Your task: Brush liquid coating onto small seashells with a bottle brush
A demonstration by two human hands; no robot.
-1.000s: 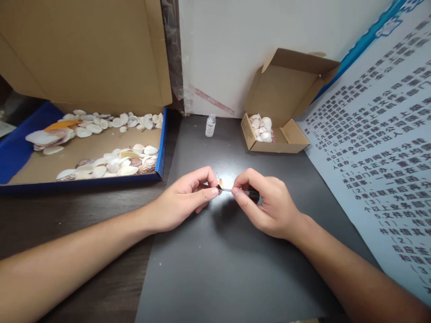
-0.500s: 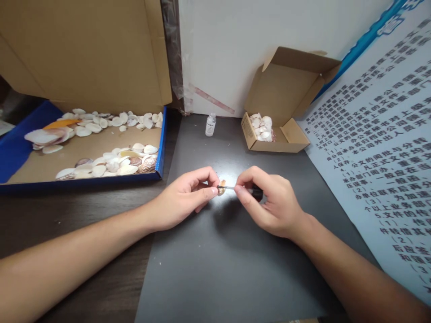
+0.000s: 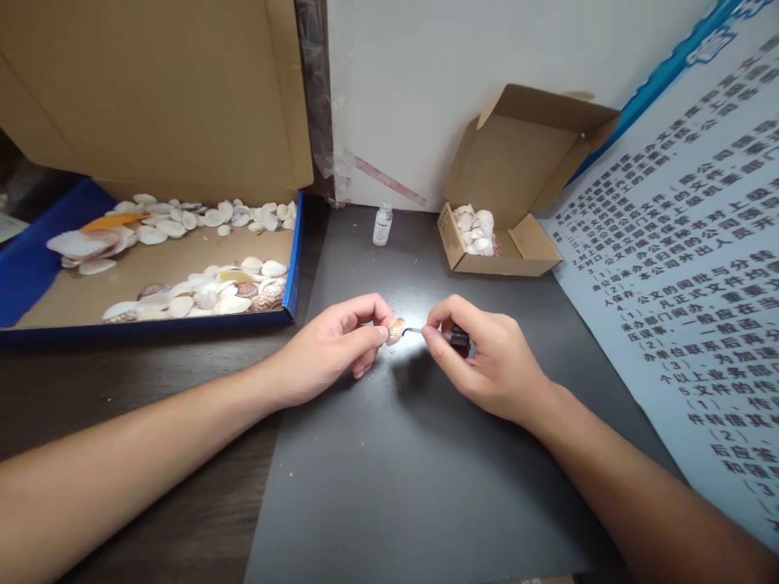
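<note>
Between the thumb and fingers of my left hand is a small brown-and-white seashell, held above the dark mat. My right hand pinches a thin brush with a black cap-like handle. The brush's dark, bent tip is close to the shell's right side; whether it touches, I cannot tell. Behind the hands, a small clear glass bottle with a label stands upright with no cap on it.
At left lies an open blue-edged cardboard box with several seashells in two groups. A small open carton at back right holds white shells. A large printed sheet leans along the right, beside the dark grey mat.
The shell has turned in my left hand, showing more of its ribbed surface. The brush tip has drawn back slightly to the right, and its bent end now shows.
</note>
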